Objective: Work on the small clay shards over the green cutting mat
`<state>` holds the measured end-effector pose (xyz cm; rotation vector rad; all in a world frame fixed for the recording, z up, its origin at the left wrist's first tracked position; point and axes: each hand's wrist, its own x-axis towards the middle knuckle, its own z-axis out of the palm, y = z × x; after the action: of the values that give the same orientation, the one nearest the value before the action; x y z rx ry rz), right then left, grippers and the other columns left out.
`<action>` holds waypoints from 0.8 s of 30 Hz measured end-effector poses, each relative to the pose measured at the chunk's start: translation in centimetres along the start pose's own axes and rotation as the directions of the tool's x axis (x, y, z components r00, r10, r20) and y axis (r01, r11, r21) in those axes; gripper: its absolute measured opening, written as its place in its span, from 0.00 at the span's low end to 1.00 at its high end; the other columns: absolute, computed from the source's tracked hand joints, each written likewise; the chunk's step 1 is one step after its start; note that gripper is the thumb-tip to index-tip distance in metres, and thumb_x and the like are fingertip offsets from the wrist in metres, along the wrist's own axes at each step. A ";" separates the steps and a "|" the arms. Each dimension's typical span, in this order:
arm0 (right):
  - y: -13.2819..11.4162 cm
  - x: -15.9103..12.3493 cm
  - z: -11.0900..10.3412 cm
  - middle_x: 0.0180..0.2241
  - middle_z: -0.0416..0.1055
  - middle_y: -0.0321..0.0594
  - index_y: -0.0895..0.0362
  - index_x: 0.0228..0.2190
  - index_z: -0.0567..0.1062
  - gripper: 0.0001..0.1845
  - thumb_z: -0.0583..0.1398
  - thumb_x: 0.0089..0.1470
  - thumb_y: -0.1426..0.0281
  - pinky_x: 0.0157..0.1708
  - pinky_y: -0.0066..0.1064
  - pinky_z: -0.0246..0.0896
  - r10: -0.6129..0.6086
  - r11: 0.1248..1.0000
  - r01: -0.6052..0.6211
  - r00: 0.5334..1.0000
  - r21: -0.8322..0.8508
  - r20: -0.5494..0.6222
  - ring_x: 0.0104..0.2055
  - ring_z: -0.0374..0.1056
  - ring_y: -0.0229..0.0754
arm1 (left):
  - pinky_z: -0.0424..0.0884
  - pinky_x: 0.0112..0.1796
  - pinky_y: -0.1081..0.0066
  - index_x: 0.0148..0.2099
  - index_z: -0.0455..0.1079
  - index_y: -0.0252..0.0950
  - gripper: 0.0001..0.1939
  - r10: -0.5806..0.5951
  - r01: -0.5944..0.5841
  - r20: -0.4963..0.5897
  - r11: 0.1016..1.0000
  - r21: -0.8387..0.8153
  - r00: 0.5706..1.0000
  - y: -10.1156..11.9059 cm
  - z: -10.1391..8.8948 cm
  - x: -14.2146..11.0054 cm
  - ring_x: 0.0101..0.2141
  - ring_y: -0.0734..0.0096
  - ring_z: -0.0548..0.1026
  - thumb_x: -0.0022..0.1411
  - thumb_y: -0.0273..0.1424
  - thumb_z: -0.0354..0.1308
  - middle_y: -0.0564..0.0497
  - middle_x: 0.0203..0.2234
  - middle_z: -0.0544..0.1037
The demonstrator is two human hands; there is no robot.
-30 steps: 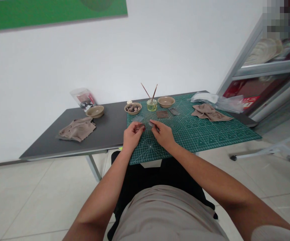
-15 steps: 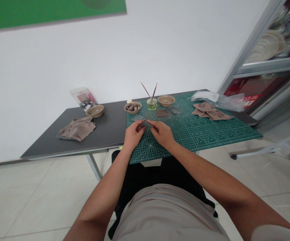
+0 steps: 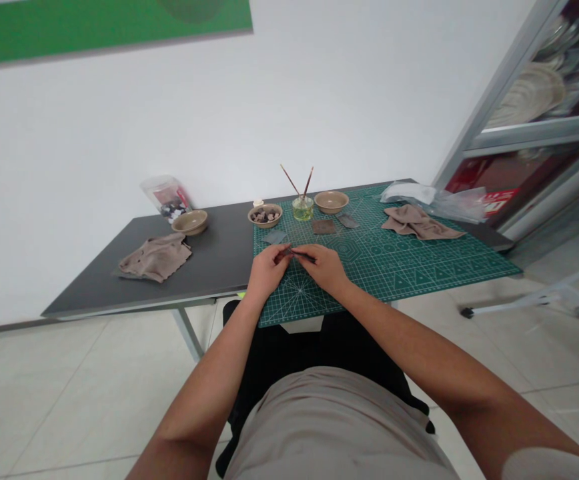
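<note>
- Currently pinching small dark piece [image 3: 285,251] in fingertips of left hand [image 3: 267,269], over green cutting mat [image 3: 394,257].
- Likewise pinching slim dark tool [image 3: 305,256] in curled fingers of right hand [image 3: 327,267], near the other fingertips; contact too small to tell.
- From the hands, at 11 o'clock: bowl of chunks [image 3: 265,224].
- At 12 o'clock: glass jar [image 3: 303,210] with two thin sticks [image 3: 308,182].
- At 2 o'clock: brown square [image 3: 324,227], flat on mat.
- At 9 o'clock: crumpled cloth [image 3: 155,259].
</note>
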<state>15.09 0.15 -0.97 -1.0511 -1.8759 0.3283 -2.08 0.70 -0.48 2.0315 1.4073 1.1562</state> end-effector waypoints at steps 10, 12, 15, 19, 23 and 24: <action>0.4 -0.1 0.1 0.40 0.80 0.37 0.50 0.39 0.81 0.12 0.61 0.55 0.75 0.47 0.36 0.68 0.068 0.998 -0.068 0.997 -0.010 0.022 0.43 0.75 0.44 | 0.72 0.39 0.70 0.47 0.76 0.37 0.15 0.003 -0.004 0.028 1.000 0.015 1.000 0.2 -0.3 0.0 0.32 0.71 0.76 0.58 0.26 0.57 0.51 0.33 0.79; 0.3 -0.1 0.1 0.40 0.80 0.37 0.50 0.40 0.81 0.11 0.61 0.56 0.73 0.47 0.37 0.68 0.087 0.996 -0.087 0.996 -0.009 0.007 0.44 0.75 0.44 | 0.72 0.37 0.70 0.47 0.75 0.36 0.13 -0.013 0.014 0.037 1.000 -0.021 0.999 0.3 -0.3 -0.1 0.30 0.72 0.76 0.59 0.28 0.58 0.51 0.31 0.79; 0.0 -0.1 0.0 0.41 0.80 0.37 0.50 0.40 0.80 0.11 0.59 0.59 0.70 0.46 0.36 0.68 0.099 0.995 -0.099 0.995 0.002 -0.014 0.44 0.75 0.44 | 0.71 0.35 0.71 0.45 0.75 0.37 0.11 -0.030 0.033 0.049 0.998 -0.058 0.998 0.6 -0.3 -0.1 0.27 0.72 0.75 0.60 0.29 0.58 0.53 0.28 0.79; -0.3 -0.1 -0.1 0.40 0.80 0.39 0.52 0.41 0.80 0.11 0.58 0.60 0.69 0.43 0.35 0.67 0.088 0.996 -0.088 0.996 0.006 -0.012 0.42 0.75 0.44 | 0.71 0.34 0.72 0.44 0.75 0.37 0.10 -0.057 0.059 0.027 0.996 -0.065 0.998 0.9 -0.3 -0.2 0.26 0.73 0.74 0.60 0.28 0.56 0.55 0.26 0.78; -0.3 -0.1 -0.1 0.39 0.80 0.40 0.54 0.40 0.80 0.10 0.60 0.57 0.71 0.43 0.34 0.66 0.076 0.997 -0.076 0.997 0.010 0.013 0.41 0.75 0.44 | 0.70 0.34 0.72 0.43 0.75 0.38 0.10 -0.066 0.070 0.041 0.994 -0.087 0.997 0.9 -0.4 -0.2 0.26 0.73 0.74 0.58 0.27 0.57 0.56 0.26 0.78; -0.3 0.0 -0.1 0.39 0.80 0.40 0.54 0.40 0.80 0.10 0.61 0.56 0.71 0.42 0.33 0.66 0.074 0.997 -0.074 0.997 0.016 0.024 0.41 0.75 0.43 | 0.70 0.34 0.72 0.43 0.75 0.38 0.10 -0.072 0.076 0.047 0.992 -0.100 0.996 0.9 -0.4 -0.2 0.26 0.73 0.74 0.58 0.27 0.57 0.56 0.25 0.77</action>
<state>15.06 -0.05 -0.75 -1.1118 -1.8551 0.4007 -1.92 0.15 0.32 1.9072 1.3625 1.1228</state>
